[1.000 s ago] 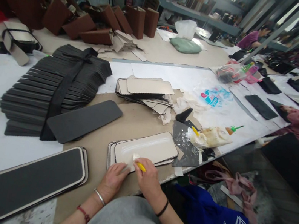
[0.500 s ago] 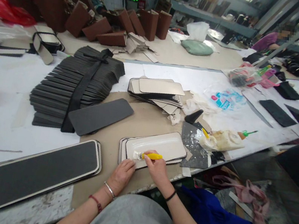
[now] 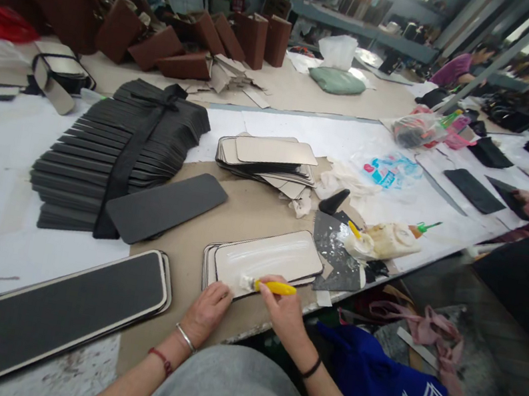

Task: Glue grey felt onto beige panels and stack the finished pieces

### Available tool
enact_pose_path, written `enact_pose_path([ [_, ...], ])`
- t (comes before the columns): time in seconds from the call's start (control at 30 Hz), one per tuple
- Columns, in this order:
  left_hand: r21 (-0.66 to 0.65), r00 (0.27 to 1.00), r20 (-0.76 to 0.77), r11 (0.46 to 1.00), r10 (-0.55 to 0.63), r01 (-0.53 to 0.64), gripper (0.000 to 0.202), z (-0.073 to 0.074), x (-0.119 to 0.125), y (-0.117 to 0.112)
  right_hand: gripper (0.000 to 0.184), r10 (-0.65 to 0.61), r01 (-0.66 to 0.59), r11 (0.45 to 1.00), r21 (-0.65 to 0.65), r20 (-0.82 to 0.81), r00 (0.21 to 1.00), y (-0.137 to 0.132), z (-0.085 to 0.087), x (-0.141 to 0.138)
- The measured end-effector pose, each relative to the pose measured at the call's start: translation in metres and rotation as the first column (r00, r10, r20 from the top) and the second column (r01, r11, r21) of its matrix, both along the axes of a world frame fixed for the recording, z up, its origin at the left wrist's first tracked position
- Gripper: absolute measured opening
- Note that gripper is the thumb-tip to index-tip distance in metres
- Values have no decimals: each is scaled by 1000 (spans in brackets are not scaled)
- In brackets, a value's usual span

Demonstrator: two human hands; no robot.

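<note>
Nearest the body, the right hand (image 3: 283,308) grips a yellow-handled brush (image 3: 280,288), fingers wrapped close to its neck; the brush lies almost crosswise, butt end to the right, white-coated bristles to the left on the near left part of a cream panel (image 3: 276,250). The left hand (image 3: 207,310) sets bent fingertips at that panel's near left corner, though I cannot tell whether they pinch it or only press. The panel tops a stack, its long axis slanting from near left to far right, with glossy white streaks along it. The hands cover some of its near edge, and the layers beneath show only as rims. Left of the hands, a long dark panel (image 3: 56,319) with a pale border slants the same way, its near end cut off by the bottom of the view. The worn table edge (image 3: 251,332) passes under the right hand, above a blue bag (image 3: 375,385). Brown sheet (image 3: 186,247) spreads between the stack and a dark grey slab (image 3: 166,205); just right of the panel lies a smeared board (image 3: 334,264), then a pale bottle (image 3: 393,242). Beyond are a 2nd cream stack (image 3: 275,152), a tied bundle of dark strips (image 3: 95,149) and, farthest off, brown boxes (image 3: 247,40).
</note>
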State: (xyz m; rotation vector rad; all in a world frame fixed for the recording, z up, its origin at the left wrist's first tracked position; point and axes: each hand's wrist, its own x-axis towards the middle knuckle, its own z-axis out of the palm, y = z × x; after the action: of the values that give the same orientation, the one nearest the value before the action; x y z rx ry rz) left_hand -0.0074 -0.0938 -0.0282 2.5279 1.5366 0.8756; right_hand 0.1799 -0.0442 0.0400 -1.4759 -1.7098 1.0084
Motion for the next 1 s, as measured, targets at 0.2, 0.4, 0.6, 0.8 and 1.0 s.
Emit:
enact_pose_path([
  [0.2,69,999,-30,997,-15,17,20,-6,-3,-2,28,-244,226,969,102,228,942,28,-12,61],
  [0.4,69,999,6,997,-32,32,24,-10,-3,-2,31,-372,254,912,321,389,843,48,-2,123],
  [0.6,159,999,31,987,-10,5,20,-6,-3,-1,28,-197,139,961,237,241,950,20,3,53],
  [0.8,58,1000,-26,998,16,-14,14,4,-3,-2,26,4,-11,997,-72,-95,996,1,-6,-14],
  [1.0,19,1000,-27,1000,13,-12,17,1,-5,-3,21,-71,67,997,41,92,993,8,-3,-7],
])
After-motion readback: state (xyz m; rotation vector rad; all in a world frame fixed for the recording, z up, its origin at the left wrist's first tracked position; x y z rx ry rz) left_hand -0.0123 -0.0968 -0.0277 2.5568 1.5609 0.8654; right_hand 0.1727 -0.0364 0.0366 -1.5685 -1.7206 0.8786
